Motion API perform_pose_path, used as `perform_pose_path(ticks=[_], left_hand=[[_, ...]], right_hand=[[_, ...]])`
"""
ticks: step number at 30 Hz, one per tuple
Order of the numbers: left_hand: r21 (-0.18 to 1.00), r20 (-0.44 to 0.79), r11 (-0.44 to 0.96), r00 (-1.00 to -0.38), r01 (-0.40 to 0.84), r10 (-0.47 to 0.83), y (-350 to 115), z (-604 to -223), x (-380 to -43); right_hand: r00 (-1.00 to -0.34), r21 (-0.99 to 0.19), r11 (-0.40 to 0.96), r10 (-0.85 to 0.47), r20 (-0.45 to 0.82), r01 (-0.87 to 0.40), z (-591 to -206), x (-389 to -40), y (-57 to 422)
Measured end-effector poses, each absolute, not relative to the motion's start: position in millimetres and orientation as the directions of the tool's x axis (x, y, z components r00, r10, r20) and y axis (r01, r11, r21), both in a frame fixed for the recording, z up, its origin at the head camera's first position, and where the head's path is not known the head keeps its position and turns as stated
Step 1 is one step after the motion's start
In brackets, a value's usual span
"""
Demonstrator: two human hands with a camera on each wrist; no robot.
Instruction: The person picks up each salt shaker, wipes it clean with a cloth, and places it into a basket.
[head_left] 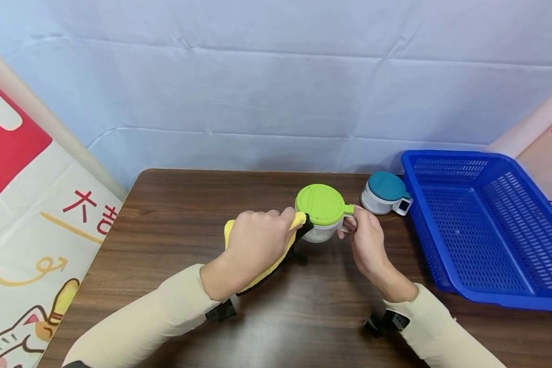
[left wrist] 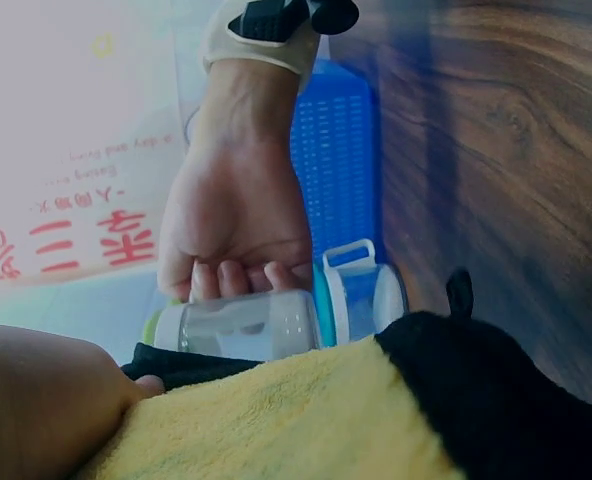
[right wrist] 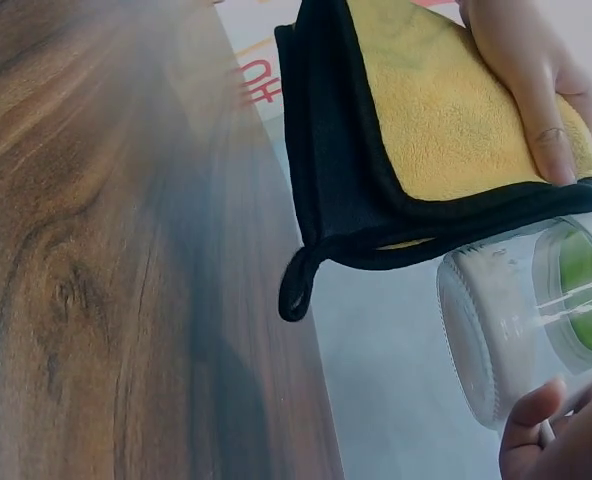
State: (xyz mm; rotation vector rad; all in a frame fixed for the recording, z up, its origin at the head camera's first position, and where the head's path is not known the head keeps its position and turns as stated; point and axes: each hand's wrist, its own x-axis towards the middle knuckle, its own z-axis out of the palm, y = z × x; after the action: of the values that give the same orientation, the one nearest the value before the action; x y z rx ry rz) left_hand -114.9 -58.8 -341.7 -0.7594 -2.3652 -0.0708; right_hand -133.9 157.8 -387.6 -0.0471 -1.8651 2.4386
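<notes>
My right hand (head_left: 369, 240) grips the handle of a clear seasoning jar (head_left: 319, 234) with a lime-green lid (head_left: 320, 204), held up over the table. White contents show through its wall in the right wrist view. A folded yellow cloth (right wrist: 446, 110) with black edging and a small hanging loop is gripped in my left hand (head_left: 259, 240). The cloth's black edge lies right against the jar's side. In the left wrist view the cloth covers the lower part and hides some of the jar (left wrist: 241, 325).
A second jar (head_left: 383, 197) with a teal lid and white handle stands on the wooden table (head_left: 188, 204), behind my right hand. Beside it at the right sits a blue perforated basket (head_left: 476, 235). A pale cloth backdrop (head_left: 276, 92) hangs behind the table's far edge.
</notes>
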Motion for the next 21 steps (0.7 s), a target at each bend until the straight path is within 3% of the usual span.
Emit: perform_pose_path(ticks=[21], left_hand=[[-0.095,0.587,0.853,-0.663,0.514,0.465,-63,-347,-130]], right_hand=[[-0.997,-0.966,-0.258,0.083,0.001,-0.022,-391,-134,164]])
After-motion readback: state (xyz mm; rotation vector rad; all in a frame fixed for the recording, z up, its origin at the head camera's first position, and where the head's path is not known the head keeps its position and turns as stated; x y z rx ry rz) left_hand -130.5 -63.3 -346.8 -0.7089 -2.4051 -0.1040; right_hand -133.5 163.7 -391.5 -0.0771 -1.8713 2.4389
